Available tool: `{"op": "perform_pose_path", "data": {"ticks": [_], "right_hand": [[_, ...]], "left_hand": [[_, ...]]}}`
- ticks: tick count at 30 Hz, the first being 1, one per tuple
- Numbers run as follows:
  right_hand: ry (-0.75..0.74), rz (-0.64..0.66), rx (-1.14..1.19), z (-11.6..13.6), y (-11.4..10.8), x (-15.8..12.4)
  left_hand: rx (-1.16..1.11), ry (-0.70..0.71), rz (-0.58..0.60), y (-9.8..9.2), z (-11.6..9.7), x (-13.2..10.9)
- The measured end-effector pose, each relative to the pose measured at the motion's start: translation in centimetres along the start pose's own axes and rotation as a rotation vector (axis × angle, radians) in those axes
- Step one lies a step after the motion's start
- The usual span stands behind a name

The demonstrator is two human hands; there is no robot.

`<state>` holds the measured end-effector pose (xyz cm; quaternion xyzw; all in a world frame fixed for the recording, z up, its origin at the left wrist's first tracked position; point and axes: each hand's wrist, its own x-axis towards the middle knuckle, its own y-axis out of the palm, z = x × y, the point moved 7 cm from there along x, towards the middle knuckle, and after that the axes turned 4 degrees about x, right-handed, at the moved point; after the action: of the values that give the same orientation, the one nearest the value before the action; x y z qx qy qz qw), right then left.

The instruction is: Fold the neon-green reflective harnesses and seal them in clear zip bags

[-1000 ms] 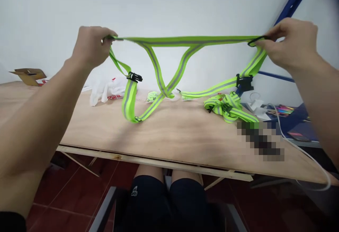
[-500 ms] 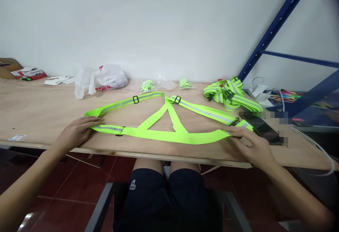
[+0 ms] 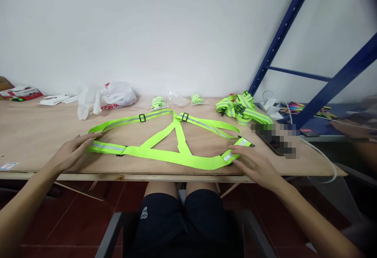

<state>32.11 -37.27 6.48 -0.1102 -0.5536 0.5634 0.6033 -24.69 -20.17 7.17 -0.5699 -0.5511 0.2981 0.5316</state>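
Observation:
A neon-green reflective strap harness (image 3: 173, 154) lies spread flat on the plywood table (image 3: 35, 132), its straps forming a triangle with black sliders at the top. My left hand (image 3: 72, 152) rests flat on the harness's left end, fingers stretched out. At the harness's right end my right hand (image 3: 255, 163) lies flat as well, fingers extended over the strap near a black buckle.
A pile of more green harnesses (image 3: 240, 108) sits at the back right, two small packed rolls (image 3: 159, 101) at the back. A white plastic bag (image 3: 108, 97) lies back left. A phone (image 3: 273, 138), white cable (image 3: 321, 156) and blue rack (image 3: 294, 53) stand to the right.
The harness was held stretched in the air a second ago; now it lies flat on the table. Both hands came down and press on its ends, having slid slightly inward.

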Motion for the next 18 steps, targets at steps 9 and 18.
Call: {"op": "perform_pose_path", "data": {"ticks": [9,18], "right_hand": [[0.168,0.12,-0.265,-3.1,1.1,-1.8],[0.316,0.298,-0.267,-5.4,2.6,-2.6]], "left_hand": [[0.155,0.353,0.202,5.3,-16.5,-2.9],[0.228,0.163,0.329,7.7,-12.5,-3.6]]}}
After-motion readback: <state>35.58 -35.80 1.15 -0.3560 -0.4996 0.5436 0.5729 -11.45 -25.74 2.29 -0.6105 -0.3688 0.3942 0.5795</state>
